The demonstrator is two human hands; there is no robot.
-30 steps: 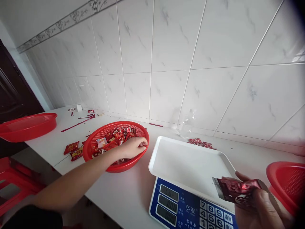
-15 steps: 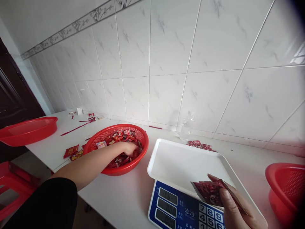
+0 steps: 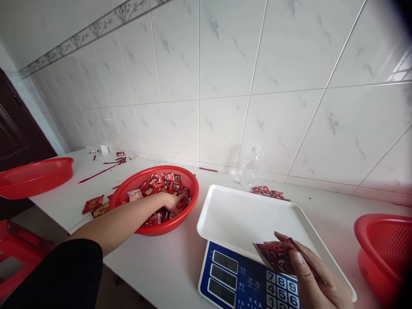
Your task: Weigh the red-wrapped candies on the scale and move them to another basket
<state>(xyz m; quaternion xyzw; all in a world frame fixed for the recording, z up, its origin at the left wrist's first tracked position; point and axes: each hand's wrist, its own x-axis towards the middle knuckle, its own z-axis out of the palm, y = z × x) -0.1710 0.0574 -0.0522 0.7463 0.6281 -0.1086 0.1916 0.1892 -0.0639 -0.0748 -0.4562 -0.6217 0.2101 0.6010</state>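
My left hand reaches down among small red wrapped packets in a red perforated basket. Its fingers are partly sunk between the packets, and whether they grip one is hidden. A red packet is pinched between the thumb and fingers of my right hand, over the front edge of a white tray. That tray sits on a scale with a blue keypad panel, and nothing lies in the visible part of it.
Another red basket stands at the right edge and a red basin at the far left. A clear plastic bottle stands by the wall, near patterned red packets. Loose packets lie left of the middle basket. A red stool is below.
My left hand has shifted slightly within the packets, and its fingers look more spread. The whole view has moved a little; my right hand still holds its packet.
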